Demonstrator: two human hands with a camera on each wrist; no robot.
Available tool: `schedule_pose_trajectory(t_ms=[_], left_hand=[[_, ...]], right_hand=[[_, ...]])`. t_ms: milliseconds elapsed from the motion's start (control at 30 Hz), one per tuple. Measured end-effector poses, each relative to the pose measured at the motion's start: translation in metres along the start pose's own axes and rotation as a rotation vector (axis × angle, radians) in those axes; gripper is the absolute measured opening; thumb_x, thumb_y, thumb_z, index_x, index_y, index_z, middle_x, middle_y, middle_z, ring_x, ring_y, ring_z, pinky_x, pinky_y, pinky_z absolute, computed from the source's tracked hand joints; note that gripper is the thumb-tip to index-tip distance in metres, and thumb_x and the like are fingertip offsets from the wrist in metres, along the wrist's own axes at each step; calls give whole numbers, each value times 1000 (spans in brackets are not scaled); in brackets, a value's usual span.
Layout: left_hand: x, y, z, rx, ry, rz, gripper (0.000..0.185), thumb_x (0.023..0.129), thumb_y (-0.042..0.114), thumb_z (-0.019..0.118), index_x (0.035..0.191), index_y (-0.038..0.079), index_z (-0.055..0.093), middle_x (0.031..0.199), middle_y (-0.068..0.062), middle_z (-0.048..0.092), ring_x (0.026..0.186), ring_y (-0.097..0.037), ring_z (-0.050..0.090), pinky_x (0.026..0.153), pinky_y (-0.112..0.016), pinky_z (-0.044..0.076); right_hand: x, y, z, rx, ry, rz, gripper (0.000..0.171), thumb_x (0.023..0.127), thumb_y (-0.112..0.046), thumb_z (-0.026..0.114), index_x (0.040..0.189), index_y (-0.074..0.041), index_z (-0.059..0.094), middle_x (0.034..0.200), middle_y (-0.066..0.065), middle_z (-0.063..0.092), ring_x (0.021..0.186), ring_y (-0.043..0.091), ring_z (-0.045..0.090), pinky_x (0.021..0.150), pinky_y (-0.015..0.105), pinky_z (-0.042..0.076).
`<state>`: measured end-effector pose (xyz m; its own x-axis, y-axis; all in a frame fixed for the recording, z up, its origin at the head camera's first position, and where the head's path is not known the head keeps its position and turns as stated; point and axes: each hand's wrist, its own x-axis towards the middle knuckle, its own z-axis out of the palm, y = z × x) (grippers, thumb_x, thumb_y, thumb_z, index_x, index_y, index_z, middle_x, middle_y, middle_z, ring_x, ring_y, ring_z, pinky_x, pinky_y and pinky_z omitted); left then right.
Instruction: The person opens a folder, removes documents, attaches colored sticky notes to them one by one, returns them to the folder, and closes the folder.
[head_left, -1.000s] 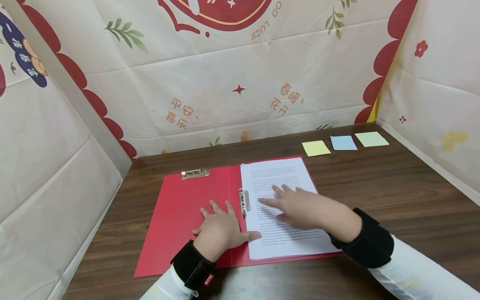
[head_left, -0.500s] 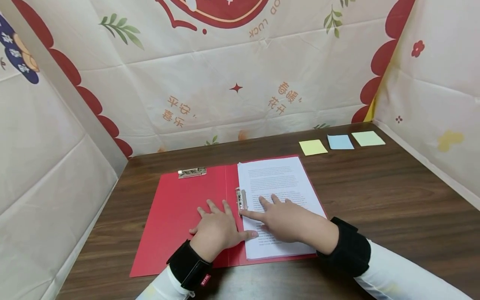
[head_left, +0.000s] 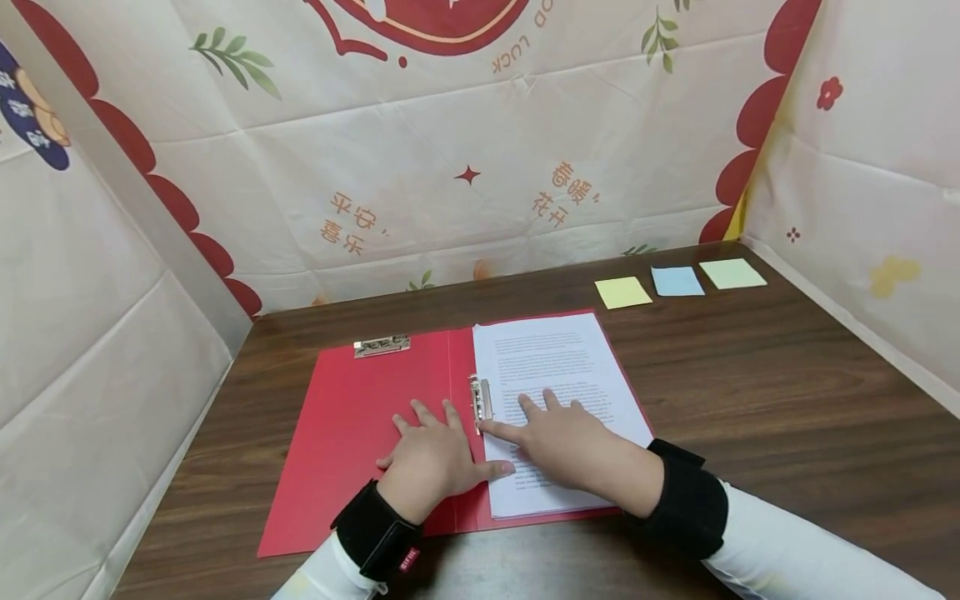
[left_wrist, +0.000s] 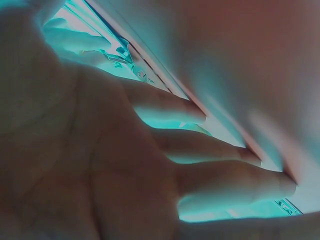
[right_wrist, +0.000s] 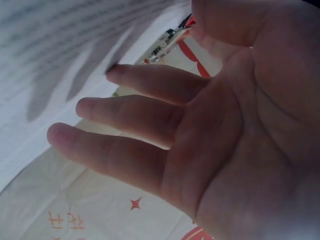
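Red folder [head_left: 360,433] open, both hands flat: left hand [head_left: 431,458], right hand [head_left: 566,442]

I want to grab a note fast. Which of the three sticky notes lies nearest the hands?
The yellow sticky note, leftmost of the row, closest to the folder; the blue and green lie farther right.

I see the red folder [head_left: 360,433] lying open flat on the table — a white printed paper stack [head_left: 551,392] on its right half, a metal clip [head_left: 481,402] at the spine.
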<state>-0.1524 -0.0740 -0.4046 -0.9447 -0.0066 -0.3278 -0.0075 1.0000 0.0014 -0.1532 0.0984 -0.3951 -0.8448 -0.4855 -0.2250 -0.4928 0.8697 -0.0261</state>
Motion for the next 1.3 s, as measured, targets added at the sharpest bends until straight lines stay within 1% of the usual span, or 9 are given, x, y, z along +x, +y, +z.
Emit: schedule_pose_trajectory(t_ms=[133, 300, 600, 667, 767, 900, 1000, 1233, 1300], left_hand=[[0, 1, 0, -9, -9, -3, 123, 75, 81, 76, 167, 11, 34, 169, -32, 31, 154, -61, 31, 84, -78, 55], [0, 2, 0, -17, -14, -2, 122, 75, 79, 76, 167, 11, 34, 169, -32, 31, 154, -61, 31, 84, -77, 56], [0, 1, -4, -6, -24, -2, 124, 76, 83, 73, 167, 10, 32, 169, -33, 30, 154, -62, 30, 85, -77, 56], [0, 1, -5, -12, -26, -5, 124, 76, 82, 73, 168, 10, 32, 169, -33, 29, 154, -62, 30, 85, -77, 55], [0, 0, -5, -16, -34, -10, 125, 76, 82, 73, 168, 10, 30, 170, -33, 28, 155, -62, 28, 86, -78, 55], [1, 1, -3, -9, -47, -13, 125, 76, 84, 72, 168, 10, 29, 171, -33, 27, 155, -62, 27, 86, -78, 55], [2, 1, -2, -4, -48, -14, 125, 76, 84, 72, 169, 11, 29, 171, -32, 26, 156, -61, 27, 87, -78, 55], [2, 1, -2, -7, -43, -6, 125, 76, 83, 72, 168, 11, 30, 171, -32, 27, 155, -62, 28, 86, -78, 55], [3, 1, -2, -3, -42, -3, 124, 76, 84, 72, 168, 11, 30, 171, -33, 27, 155, -62, 27, 86, -78, 55]], right_hand=[[-1, -4, 0, -81, 48, 2, 98, 72, -22, 97, 155, -47, 50, 146, 21, 63, 139, 49, 56, 98, 66, 59], [-4, -8, 1, -179, 60, 36, 104, 68, -25, 100, 155, -49, 48, 142, 21, 66, 138, 46, 59, 101, 61, 59], [-4, -16, 4, -387, 100, 42, 102, 69, -34, 99, 154, -54, 47, 129, 19, 74, 129, 39, 68, 100, 52, 62], [-3, -15, 2, -390, 102, 28, 104, 67, -35, 100, 154, -53, 47, 127, 18, 75, 126, 38, 69, 99, 50, 63], [-1, -12, 0, -347, 85, -9, 103, 69, -34, 100, 155, -52, 47, 124, 19, 74, 123, 36, 70, 96, 47, 64], [0, -6, -1, -292, 74, -67, 99, 73, -31, 98, 156, -49, 47, 120, 20, 75, 113, 33, 74, 86, 43, 67], [-1, -3, -1, -283, 90, -98, 97, 75, -29, 97, 156, -47, 48, 114, 20, 75, 105, 31, 76, 79, 40, 68], [-2, -3, 2, -319, 127, -90, 95, 75, -27, 96, 155, -48, 48, 108, 18, 77, 99, 29, 77, 77, 38, 68], [-1, -4, 3, -333, 141, -81, 96, 74, -28, 97, 155, -48, 49, 101, 15, 77, 96, 27, 76, 77, 38, 68]])
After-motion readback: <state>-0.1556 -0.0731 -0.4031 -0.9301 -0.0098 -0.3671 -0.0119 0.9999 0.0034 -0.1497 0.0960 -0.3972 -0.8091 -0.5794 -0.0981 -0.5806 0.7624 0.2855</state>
